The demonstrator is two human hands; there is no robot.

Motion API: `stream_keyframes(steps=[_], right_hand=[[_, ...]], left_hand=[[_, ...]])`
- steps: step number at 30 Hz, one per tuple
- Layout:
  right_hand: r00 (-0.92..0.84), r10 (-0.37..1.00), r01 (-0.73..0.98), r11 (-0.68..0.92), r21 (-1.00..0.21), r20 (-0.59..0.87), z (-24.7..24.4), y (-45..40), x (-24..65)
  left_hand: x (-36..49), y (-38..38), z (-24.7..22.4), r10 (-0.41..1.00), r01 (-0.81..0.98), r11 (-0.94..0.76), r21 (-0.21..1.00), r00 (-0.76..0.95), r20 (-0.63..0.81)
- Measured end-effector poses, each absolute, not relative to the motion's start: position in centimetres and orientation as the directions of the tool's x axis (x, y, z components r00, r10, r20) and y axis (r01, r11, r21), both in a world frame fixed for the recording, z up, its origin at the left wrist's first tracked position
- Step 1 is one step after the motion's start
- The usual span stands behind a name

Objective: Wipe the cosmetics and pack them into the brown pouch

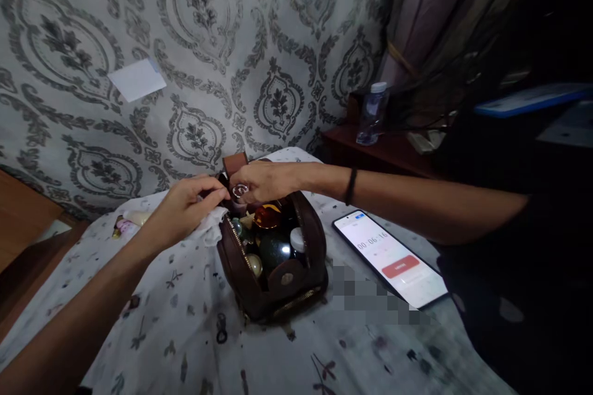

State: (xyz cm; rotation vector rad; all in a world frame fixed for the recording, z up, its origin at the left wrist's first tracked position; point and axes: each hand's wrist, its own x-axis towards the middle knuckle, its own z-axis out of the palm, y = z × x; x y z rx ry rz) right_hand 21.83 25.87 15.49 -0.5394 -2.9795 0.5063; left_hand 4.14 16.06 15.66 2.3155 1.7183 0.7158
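Observation:
A dark brown zip bag [319, 228] stands unzipped on the patterned cloth, packed with small bottles and jars. My right hand [269, 180] reaches into its far end, fingers curled round a small container with a clear round top [239, 191]; the container's lower part is hidden. At the bag's left rim, my left hand [197, 200] is closed, thumb and forefinger together. Crumpled white cloth or tissue [213, 226] comes out from under it and hangs against the bag. Inside the bag show an amber glass piece [267, 216], a dark rounded bottle [275, 250] and a white cap [297, 239].
A phone [391, 259] showing a running timer lies right of the bag. On the left lies a small bottle [132, 222], partly behind my left arm. A clear water bottle [370, 114] stands on a dark red surface [336, 145] at the back. Patterned wall [278, 99] rises behind.

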Motion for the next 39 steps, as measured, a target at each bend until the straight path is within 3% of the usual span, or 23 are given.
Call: stream_keyframes(steps=[5,8,12,14,19,23,34,39], right_hand=[[-0.936,0.352,0.332,0.904,-0.270,0.025,15.4,25.4,21.7],[-0.934,0.355,0.329,0.896,-0.300,0.038,15.6,25.3,22.2],[-0.913,0.390,0.336,0.886,-0.320,0.119,15.7,25.1,22.9],[-0.903,0.409,0.355,0.882,-0.310,0.129,15.6,25.0,22.9],[-0.914,0.381,0.337,0.904,-0.263,0.141,15.0,24.5,22.5],[-0.920,0.364,0.329,0.919,-0.218,0.146,15.0,24.2,22.5],[-0.893,0.407,0.340,0.889,-0.307,0.191,15.5,23.4,23.9],[-0.837,0.439,0.313,0.874,-0.371,0.327,15.3,22.6,25.1]], left_hand=[[4.0,16.1,15.3,0.922,0.847,-0.344,0.405,0.224,0.315],[4.1,15.5,15.3,0.926,0.815,-0.318,0.485,0.157,0.343],[3.3,13.9,14.5,0.914,0.741,-0.233,0.630,-0.055,0.403],[2.7,13.1,13.5,0.914,0.701,-0.199,0.685,-0.119,0.387],[2.6,12.6,11.0,0.956,0.629,-0.177,0.757,-0.074,0.285],[2.9,12.8,10.4,0.954,0.596,-0.185,0.781,-0.083,0.289],[1.8,11.3,9.2,0.964,0.528,-0.177,0.831,-0.079,0.256],[-0.5,9.8,7.8,0.979,0.653,-0.080,0.753,-0.091,0.184]])
